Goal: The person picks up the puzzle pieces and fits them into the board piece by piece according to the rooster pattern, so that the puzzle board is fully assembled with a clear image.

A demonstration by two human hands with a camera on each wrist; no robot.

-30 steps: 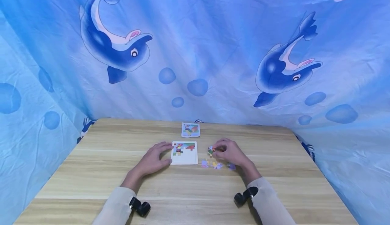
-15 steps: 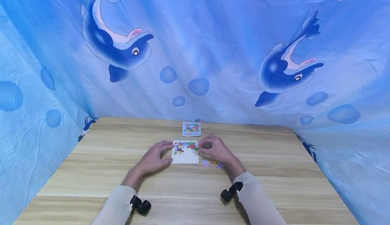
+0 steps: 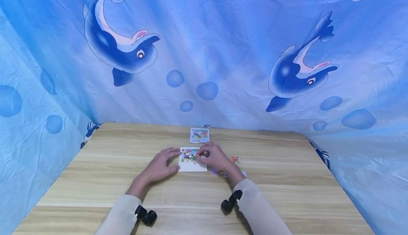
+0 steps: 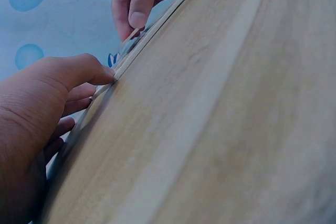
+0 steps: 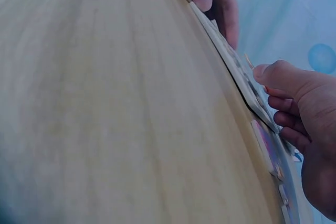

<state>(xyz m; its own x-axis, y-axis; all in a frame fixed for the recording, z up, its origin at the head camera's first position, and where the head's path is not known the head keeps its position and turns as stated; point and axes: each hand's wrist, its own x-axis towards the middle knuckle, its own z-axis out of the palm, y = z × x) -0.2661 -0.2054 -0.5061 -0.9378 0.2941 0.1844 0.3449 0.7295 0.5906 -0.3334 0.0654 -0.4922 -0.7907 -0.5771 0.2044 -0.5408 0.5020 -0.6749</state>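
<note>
In the head view a white puzzle board (image 3: 187,167) lies on the table, its upper part filled with colourful pieces and its lower part bare. My left hand (image 3: 162,165) rests at the board's left side, thumb near the lower corner and fingers near the upper one; the left wrist view shows the thumb (image 4: 100,72) at the board's edge. My right hand (image 3: 215,156) pinches a puzzle piece (image 3: 197,155) between thumb and fingers over the board's right half. In the right wrist view this piece (image 5: 249,61) stands tilted, edge-on, above the board (image 5: 223,56).
Loose puzzle pieces (image 3: 214,171) lie right of the board, partly hidden under my right wrist. An orange piece (image 3: 235,159) lies farther right. A picture card (image 3: 199,135) sits behind the board. The wooden table (image 3: 178,206) ends at a blue dolphin curtain (image 3: 204,51).
My right hand has moved left from beside the board to over it, carrying the pinched puzzle piece. The orange piece at the right has come into sight. My left hand stays at the board.
</note>
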